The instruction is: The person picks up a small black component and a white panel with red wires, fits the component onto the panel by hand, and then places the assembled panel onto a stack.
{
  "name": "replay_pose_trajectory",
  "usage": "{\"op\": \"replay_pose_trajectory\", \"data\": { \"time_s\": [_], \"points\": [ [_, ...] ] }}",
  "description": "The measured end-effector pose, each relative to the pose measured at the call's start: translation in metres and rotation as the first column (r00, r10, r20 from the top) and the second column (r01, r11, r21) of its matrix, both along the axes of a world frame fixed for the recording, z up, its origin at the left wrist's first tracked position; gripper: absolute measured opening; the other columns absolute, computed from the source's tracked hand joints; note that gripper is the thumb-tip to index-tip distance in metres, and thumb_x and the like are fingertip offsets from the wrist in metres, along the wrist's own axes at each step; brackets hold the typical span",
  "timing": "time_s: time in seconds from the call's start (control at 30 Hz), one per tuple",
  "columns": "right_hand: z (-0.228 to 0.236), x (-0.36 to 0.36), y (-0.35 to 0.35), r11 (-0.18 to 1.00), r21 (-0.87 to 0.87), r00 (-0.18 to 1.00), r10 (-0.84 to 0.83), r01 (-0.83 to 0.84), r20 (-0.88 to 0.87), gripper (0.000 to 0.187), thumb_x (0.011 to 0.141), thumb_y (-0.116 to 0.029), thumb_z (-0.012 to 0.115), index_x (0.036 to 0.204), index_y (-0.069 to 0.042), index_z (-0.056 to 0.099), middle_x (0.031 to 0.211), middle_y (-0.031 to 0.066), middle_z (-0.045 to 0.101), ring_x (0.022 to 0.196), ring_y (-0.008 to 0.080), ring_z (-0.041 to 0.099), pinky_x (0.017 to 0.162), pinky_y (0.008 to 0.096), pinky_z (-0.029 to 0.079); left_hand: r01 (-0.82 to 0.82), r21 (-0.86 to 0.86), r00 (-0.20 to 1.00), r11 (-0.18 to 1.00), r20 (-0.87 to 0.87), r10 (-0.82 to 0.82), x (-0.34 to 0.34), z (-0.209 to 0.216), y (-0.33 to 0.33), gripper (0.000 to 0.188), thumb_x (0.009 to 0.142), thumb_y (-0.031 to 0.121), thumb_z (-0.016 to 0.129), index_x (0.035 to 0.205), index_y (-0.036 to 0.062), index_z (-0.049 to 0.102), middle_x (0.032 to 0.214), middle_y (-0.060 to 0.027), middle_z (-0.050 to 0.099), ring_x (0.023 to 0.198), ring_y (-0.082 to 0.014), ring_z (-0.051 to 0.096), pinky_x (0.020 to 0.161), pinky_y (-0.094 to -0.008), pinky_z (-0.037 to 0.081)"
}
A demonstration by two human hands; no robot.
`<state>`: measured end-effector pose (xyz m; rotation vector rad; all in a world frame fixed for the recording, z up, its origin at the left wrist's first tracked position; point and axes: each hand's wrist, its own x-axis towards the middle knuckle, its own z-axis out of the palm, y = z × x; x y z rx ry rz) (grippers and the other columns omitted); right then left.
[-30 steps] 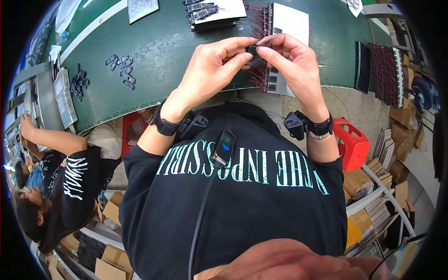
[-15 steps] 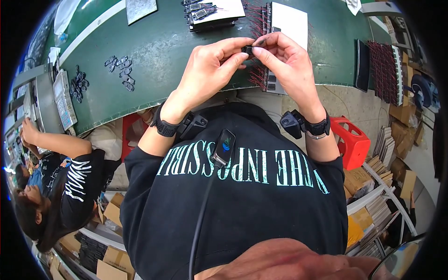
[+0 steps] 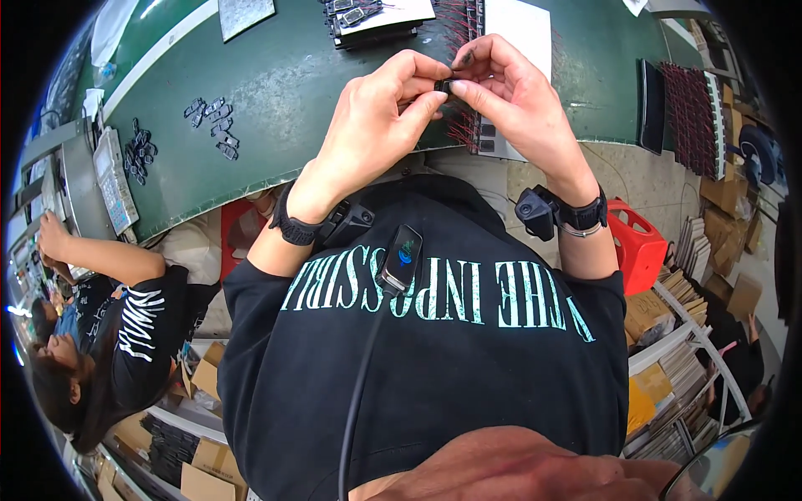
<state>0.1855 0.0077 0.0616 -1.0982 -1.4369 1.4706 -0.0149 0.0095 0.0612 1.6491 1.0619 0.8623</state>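
Over the green table's near side, both my hands meet at a small black rectangular part (image 3: 444,86). My left hand (image 3: 376,113) pinches it between thumb and fingers from the left. From the right, the thumb and fingers of my right hand (image 3: 522,104) are closed on the same part, with a dark smudge on one fingertip. My fingers cover much of it. Just beyond, a white board (image 3: 520,37) carries a row of black parts with thin red wires, partly hidden by my right hand. A stack with small black framed parts (image 3: 354,17) on top lies beyond my left hand.
Loose black parts (image 3: 220,127) and another pile (image 3: 139,152) lie left on the table (image 3: 284,100), near a keypad device (image 3: 114,179). Right are a black tray (image 3: 651,107) and red-wired rows (image 3: 690,121). A red stool (image 3: 637,246) stands right; a co-worker (image 3: 125,326) sits left.
My right hand has shifted slightly, its fingers and wrist moving a little up and right, while both hands keep the part. At the far lower right, another person has come further into view.
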Motion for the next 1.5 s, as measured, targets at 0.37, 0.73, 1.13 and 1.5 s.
{"op": "replay_pose_trajectory", "data": {
  "time_s": [0.37, 0.73, 1.13, 1.5],
  "points": [
    [0.029, -0.033, 0.031, 0.955, 0.232, 0.942, 0.107, -0.187, 0.318, 0.015, 0.092, -0.002, 0.066, 0.105, -0.001, 0.058, 0.096, 0.0008, 0.059, 0.09, 0.006, 0.055, 0.078, 0.0224, 0.047, -0.091, -0.109, 0.994, 0.99, 0.056, 0.097, -0.035, 0.02, 0.02, 0.015, 0.092, 0.006, 0.065, 0.105, -0.001, 0.065, 0.09, -0.0107, 0.074, 0.083, -0.013, 0.073, 0.069, -0.0277, 0.057],
    [0.025, -0.041, 0.128, 0.868, 0.485, 0.859, -0.161, -0.112, 0.486, 0.016, 0.09, -0.016, 0.07, 0.102, -0.004, 0.069, 0.09, 0.0024, 0.063, 0.073, 0.0088, 0.057, 0.07, 0.0255, 0.048, -0.299, 0.259, 0.953, 0.919, 0.137, 0.271, -0.042, 0.031, 0.024, 0.018, 0.089, 0.003, 0.069, 0.107, 0.0032, 0.071, 0.102, -0.0103, 0.074, 0.081, -0.0171, 0.071, 0.068, -0.0276, 0.057],
    [0.019, -0.037, 0.14, 0.691, 0.7, 0.813, -0.297, -0.178, 0.5, 0.016, 0.087, -0.014, 0.071, 0.102, -0.008, 0.072, 0.095, 0.0041, 0.065, 0.073, 0.0177, 0.059, 0.068, 0.0299, 0.049, -0.278, 0.329, 0.959, 0.903, 0.039, 0.281, -0.053, 0.026, 0.034, 0.016, 0.09, 0.002, 0.068, 0.105, 0.005, 0.072, 0.098, -0.0082, 0.074, 0.079, -0.0175, 0.07, 0.064, -0.0279, 0.055],
    [0.018, -0.04, 0.146, 0.667, 0.722, 0.778, -0.35, -0.184, 0.522, 0.016, 0.087, -0.012, 0.071, 0.102, -0.008, 0.071, 0.095, 0.0057, 0.066, 0.079, 0.0211, 0.063, 0.07, 0.0312, 0.051, -0.266, 0.287, 0.958, 0.92, -0.025, 0.284, -0.059, 0.018, 0.026, 0.015, 0.09, 0.003, 0.068, 0.105, 0.0054, 0.072, 0.098, -0.0083, 0.074, 0.078, -0.0177, 0.07, 0.064, -0.0282, 0.055]
  ]
}}
